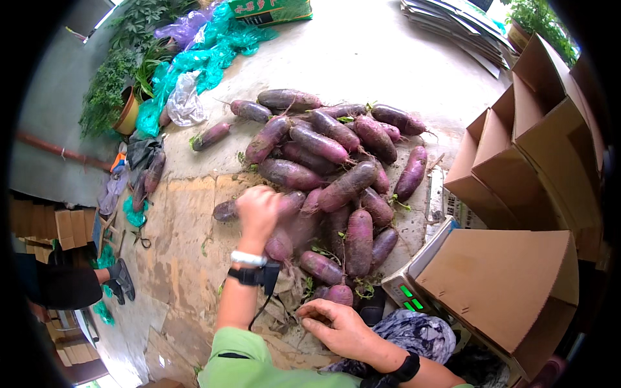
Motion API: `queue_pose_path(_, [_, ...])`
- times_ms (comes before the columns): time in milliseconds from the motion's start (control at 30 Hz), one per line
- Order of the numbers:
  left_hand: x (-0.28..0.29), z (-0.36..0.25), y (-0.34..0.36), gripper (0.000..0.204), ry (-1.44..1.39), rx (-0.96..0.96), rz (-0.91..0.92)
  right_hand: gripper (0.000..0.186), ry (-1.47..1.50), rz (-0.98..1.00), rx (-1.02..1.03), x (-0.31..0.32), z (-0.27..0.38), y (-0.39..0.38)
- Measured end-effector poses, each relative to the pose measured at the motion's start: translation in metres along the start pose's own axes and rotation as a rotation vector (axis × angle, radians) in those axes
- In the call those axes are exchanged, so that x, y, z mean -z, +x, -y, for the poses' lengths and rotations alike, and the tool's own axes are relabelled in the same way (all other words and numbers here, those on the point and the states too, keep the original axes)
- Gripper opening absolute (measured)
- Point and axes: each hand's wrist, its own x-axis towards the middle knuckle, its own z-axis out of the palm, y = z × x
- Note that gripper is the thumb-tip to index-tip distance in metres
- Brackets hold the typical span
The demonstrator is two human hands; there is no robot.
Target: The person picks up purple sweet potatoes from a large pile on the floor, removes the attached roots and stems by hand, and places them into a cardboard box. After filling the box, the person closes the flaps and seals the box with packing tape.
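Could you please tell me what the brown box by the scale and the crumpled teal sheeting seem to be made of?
Brown box: most likely cardboard, matt, judging by its plain tan panels and folded edges.
Teal sheeting: probably thin plastic film, somewhat glossy, given its crinkles and bright highlights.

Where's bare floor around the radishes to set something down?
Beyond the radishes: pale floor, between teal bags and stacked cardboard. Left of them: dirty floor cardboard, bar scraps, toward another person's feet. Crowded: right side, against scale and boxes, and around the right hand.
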Motion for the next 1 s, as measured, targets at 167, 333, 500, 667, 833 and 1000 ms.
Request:
queue_pose_path(167, [-0.101, -0.008, 0.055, 0.027, -0.284, -0.005, 0.623, 0.022, -0.004, -0.057, 0.034, 0.004, 0.001, 0.001])
queue_pose_path(333, [-0.148, -0.023, 0.082, 0.036, -0.005, 0.04, 1.117, 0.022, 0.112, -0.169, 0.008, 0.024, 0.003, -0.001])
queue_pose_path(500, [-0.172, 0.007, 0.076, 0.045, 0.073, -0.034, 1.145, 0.022, 0.128, -0.147, -0.029, 0.034, 0.007, 0.0])
queue_pose_path(667, [-0.156, 0.007, 0.077, 0.03, 0.031, -0.048, 0.953, 0.023, 0.048, -0.141, 0.022, 0.033, 0.008, 0.0])
queue_pose_path(833, [-0.107, 0.017, 0.057, 0.016, -0.074, -0.176, 0.743, 0.023, 0.054, -0.199, 0.079, 0.027, 0.004, 0.002])
queue_pose_path(1000, [-0.042, 0.04, 0.05, 0.012, -0.548, 0.172, 0.283, 0.017, 0.047, -0.242, 0.121, 0.023, 0.003, 0.003])
